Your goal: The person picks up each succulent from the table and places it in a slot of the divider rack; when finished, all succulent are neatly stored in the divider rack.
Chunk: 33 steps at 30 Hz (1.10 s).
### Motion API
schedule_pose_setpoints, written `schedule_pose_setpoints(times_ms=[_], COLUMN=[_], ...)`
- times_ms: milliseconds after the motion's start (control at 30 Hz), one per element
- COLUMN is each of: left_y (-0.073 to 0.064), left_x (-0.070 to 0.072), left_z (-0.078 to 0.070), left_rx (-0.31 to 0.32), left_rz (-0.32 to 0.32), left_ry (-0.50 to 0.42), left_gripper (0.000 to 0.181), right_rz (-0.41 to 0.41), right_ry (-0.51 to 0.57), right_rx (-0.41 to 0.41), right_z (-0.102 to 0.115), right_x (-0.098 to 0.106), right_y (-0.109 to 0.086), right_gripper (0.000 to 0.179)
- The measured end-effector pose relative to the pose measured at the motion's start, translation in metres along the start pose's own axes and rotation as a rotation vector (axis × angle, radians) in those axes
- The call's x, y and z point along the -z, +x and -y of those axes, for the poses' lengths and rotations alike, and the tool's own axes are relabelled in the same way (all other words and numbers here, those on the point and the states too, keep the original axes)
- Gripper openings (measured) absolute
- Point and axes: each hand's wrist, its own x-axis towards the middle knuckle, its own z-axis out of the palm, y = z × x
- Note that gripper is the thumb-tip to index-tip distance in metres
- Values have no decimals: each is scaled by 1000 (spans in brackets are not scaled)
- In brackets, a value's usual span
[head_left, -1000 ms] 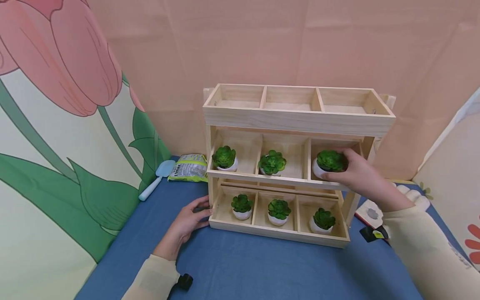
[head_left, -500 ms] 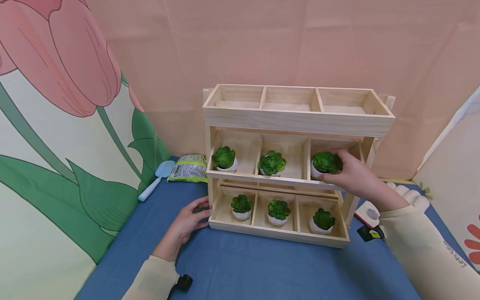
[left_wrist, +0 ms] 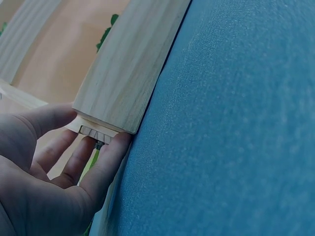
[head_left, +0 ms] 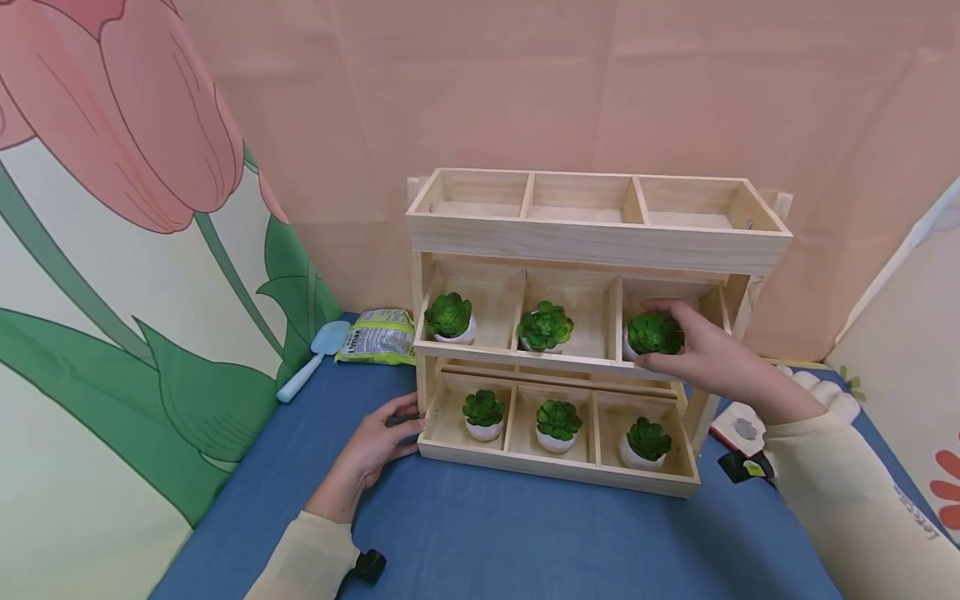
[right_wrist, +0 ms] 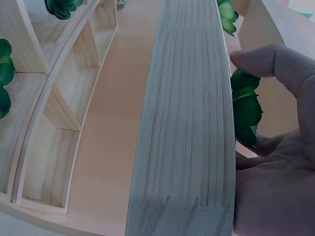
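Note:
In the head view, a three-tier wooden planter stand stands on a blue cloth. My right hand holds a green succulent in a white pot in the middle tier's right compartment, thumb in front and fingers around the far side. The right wrist view shows its leaves between thumb and fingers, partly behind the tier's front board. My left hand touches the left end of the bottom tier. In the left wrist view, its thumb and fingertips rest at that board's corner, fingers spread.
Potted succulents sit in the middle tier's left and centre compartments, and in each bottom compartment, such as the right one. A light-blue shovel and a green-white packet lie left. A white glove-like item lies right.
The succulent in my right hand has shifted slightly left and then a little toward the front board, the hand moving with it. My left hand has stayed in place.

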Motion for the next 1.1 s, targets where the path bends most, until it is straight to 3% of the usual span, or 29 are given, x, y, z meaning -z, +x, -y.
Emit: schedule_pose_setpoints(times_ms=[500, 700, 833, 933, 1033, 1100], left_y=[-4, -5, -10, -20, -33, -42], left_x=[-3, -5, -5, -1, 6, 10], left_z=[-3, -6, -11, -21, -34, -43], left_rx=[-17, -42, -80, -173, -344, -484], left_rz=[13, -3, -22, -104, -249, -330], left_ry=[6, 61, 222, 406, 567, 616], left_gripper=[63, 60, 57, 54, 49, 45], right_rz=[-39, -156, -245, -341, -426, -460], right_ry=[-5, -69, -105, -148, -187, -218], right_rx=[55, 106, 132, 170, 178, 149], right_z=[8, 13, 9, 2, -5, -10], right_x=[3, 9, 15, 19, 22, 25], right_y=[-11, -41, -71, -89, -104, -112], right_gripper=[94, 89, 75, 67, 65, 66])
